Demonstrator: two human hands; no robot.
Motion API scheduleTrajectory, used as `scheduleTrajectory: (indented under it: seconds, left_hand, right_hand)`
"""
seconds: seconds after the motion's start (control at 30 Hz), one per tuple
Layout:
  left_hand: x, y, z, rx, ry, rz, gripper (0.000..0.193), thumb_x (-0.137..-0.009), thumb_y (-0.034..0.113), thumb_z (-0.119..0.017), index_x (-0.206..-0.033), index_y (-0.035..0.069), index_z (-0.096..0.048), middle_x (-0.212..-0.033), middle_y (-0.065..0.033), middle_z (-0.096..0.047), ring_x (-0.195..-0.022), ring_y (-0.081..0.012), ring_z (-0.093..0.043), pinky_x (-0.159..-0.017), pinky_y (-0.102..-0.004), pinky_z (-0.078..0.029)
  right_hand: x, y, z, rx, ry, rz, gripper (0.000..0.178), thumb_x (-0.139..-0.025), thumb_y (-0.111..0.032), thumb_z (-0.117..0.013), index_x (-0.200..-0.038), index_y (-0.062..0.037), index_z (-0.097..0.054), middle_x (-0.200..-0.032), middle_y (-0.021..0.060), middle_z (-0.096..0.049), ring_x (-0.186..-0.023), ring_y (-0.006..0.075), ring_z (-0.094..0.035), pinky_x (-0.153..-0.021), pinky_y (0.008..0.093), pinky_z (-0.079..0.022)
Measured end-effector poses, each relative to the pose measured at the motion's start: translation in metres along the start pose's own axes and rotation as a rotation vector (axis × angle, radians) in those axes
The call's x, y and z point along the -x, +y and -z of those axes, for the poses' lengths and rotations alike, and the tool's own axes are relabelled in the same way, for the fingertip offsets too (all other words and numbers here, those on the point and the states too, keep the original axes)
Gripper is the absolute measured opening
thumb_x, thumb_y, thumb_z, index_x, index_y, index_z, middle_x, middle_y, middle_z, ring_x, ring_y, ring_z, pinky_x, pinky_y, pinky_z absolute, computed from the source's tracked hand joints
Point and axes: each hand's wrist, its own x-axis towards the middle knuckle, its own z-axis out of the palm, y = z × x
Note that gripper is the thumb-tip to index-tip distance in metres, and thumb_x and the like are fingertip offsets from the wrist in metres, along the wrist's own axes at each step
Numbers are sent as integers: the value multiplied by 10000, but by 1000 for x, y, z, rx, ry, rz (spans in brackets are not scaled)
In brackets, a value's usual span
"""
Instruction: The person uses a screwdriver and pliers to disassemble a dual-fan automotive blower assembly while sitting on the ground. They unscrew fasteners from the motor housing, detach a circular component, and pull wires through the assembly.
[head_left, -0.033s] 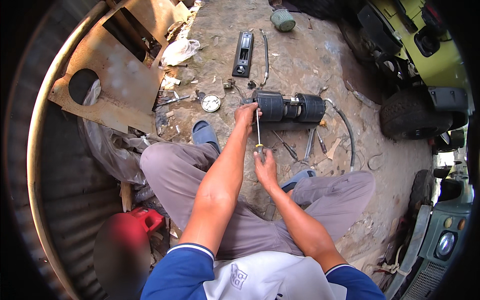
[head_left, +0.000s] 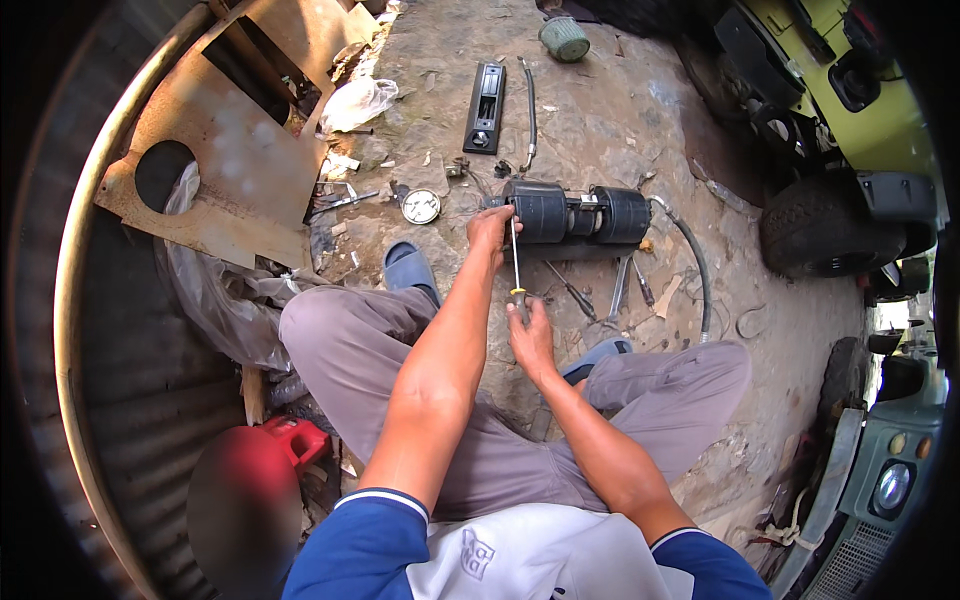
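A black twin-drum blower unit (head_left: 540,212) lies on the ground in front of me, a drum at each end and a metal middle part. My left hand (head_left: 487,232) is closed at its left end, thumb and fingers pressed on the edge beside the screwdriver tip. Some of those fingers are hidden behind the casing. My right hand (head_left: 531,332) grips the handle of a screwdriver (head_left: 516,262), which has a yellow collar and a long thin shaft. The shaft points away from me, with its tip against the blower's left drum near my left fingertips.
Beyond the blower lie a black control panel (head_left: 485,108), a thin hose (head_left: 532,110) and a green canister (head_left: 564,40). A round gauge (head_left: 421,207) sits left. Wrenches (head_left: 620,288) and a thick hose (head_left: 695,250) lie right. Rusty sheet metal (head_left: 230,150) stands left; a tyre (head_left: 830,228) is right.
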Motion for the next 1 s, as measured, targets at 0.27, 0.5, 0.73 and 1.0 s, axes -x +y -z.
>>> scheduleTrajectory:
  seconds: [0.27,0.5,0.73,1.0]
  left_hand:
    - [-4,-6,7,3,2,-4,204,-874,122,-711,-1021,-12,-661,-793,-101,-694,-600,-182,-670,-521,-264,-524]
    - [-3,-3,10,-86,-21,6,227,-884,172,-710,-1054,31,-657,-813,-76,-700,-630,-154,-662,-515,-258,-473]
    - [1,0,7,-128,-15,-8,204,-873,211,-723,-1013,69,-686,-786,-44,-708,-633,-115,-643,-541,-250,-463]
    - [-1,1,6,-186,4,-9,226,-871,204,-717,-1049,66,-695,-811,-41,-706,-658,-103,-633,-537,-273,-462]
  right_hand:
    - [3,-4,-3,-14,-6,-59,401,-963,-338,-588,-1150,13,-536,-994,303,-649,-976,478,-621,-854,492,-461]
    - [3,-14,4,-68,-80,-134,377,-970,-333,-582,-1124,8,-536,-933,265,-652,-921,439,-638,-817,486,-467]
    - [1,-9,1,-62,-55,-123,365,-967,-322,-587,-1121,5,-535,-907,254,-650,-882,426,-642,-792,479,-473]
    - [-4,13,-10,-82,3,-48,346,-972,-302,-603,-1095,17,-549,-750,108,-615,-621,178,-569,-604,352,-460]
